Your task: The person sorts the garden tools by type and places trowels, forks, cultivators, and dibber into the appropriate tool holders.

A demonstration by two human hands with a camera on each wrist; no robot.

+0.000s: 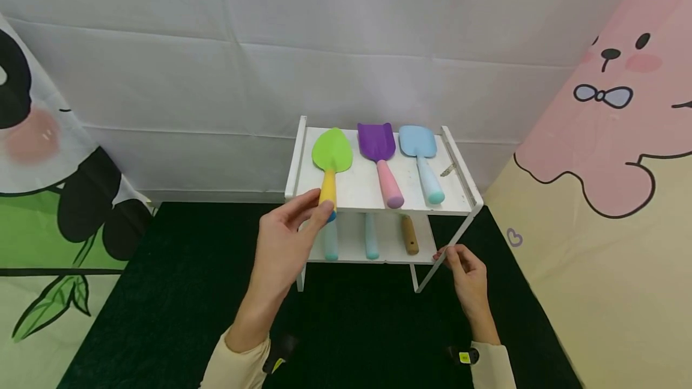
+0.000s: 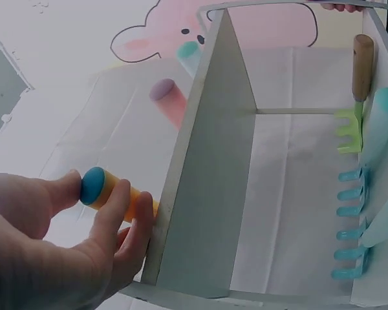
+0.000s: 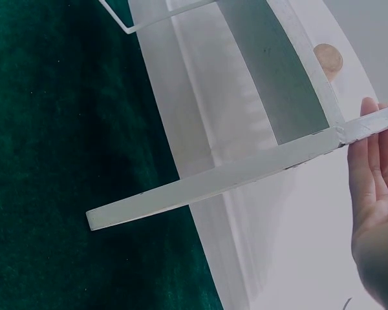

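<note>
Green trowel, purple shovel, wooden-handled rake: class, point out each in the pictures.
green trowel point(image 1: 332, 150), head view, on its blade.
purple shovel point(image 1: 376, 141), head view, on its blade.
wooden-handled rake point(image 2: 363, 64), left wrist view, on its handle.

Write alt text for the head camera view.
A left hand pinches the yellow handle of a green trowel lying on a white two-tier rack, beside purple and blue shovels; the right hand touches the rack's leg.
</note>
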